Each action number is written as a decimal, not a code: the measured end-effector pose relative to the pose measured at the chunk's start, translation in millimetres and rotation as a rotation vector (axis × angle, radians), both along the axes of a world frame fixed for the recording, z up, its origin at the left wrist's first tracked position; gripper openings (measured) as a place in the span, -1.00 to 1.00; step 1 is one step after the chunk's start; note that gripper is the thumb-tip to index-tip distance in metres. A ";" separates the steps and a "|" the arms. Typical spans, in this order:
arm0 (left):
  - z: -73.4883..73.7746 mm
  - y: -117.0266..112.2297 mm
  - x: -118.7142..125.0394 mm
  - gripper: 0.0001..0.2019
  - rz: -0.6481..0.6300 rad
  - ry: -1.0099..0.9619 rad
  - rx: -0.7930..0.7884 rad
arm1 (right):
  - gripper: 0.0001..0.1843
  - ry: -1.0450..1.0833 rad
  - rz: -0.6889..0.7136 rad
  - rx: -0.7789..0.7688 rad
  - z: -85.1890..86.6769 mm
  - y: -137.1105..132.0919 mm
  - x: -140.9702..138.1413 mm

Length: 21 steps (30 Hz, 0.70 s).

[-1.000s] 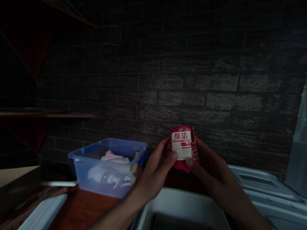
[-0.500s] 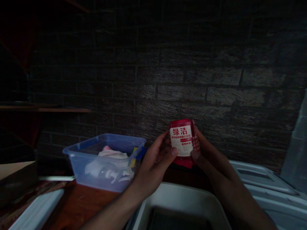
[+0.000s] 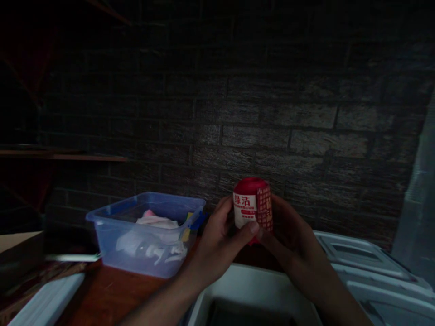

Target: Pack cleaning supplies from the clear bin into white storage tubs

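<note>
A red roll of garbage bags (image 3: 252, 203) with a white printed label is held up in front of the brick wall. My left hand (image 3: 219, 244) grips its left side, the thumb across the label's lower edge. On the other side, my right hand (image 3: 288, 240) wraps round the roll, its thumb low on the front near the left thumb. Most of the fingers are hidden behind the roll. Below both hands is a white open bin (image 3: 251, 280) with a dark inside.
To the left, a translucent blue plastic box (image 3: 136, 253) holding white cloth-like items stands on a reddish-brown wooden surface (image 3: 112, 294). White plastic lids (image 3: 367, 256) lie at the right. A wooden shelf (image 3: 68, 156) juts out at far left, before a dark brick wall (image 3: 210, 108).
The roll has been turned in my hands, so the label now faces left and the red patterned side shows more. Both hands have shifted slightly down and left.
</note>
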State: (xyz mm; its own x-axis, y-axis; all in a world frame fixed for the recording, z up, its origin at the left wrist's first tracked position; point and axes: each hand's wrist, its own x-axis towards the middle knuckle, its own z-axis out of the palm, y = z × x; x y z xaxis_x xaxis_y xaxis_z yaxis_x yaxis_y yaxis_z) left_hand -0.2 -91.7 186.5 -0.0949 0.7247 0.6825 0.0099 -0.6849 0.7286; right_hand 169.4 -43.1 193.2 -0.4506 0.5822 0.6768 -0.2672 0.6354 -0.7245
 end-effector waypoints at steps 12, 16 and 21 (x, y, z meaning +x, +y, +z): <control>3.1 2.4 2.0 -0.49 -0.195 -0.234 0.015 | -0.39 -0.043 0.004 -0.078 8.5 -11.8 5.8; 6.1 -4.5 2.6 -0.51 -0.226 -0.219 -0.016 | -0.44 -0.061 0.046 -0.082 11.1 -13.5 3.5; 9.2 -5.8 -1.4 -0.60 -0.183 -0.182 0.020 | -0.43 -0.086 0.017 -0.070 7.9 -10.9 3.3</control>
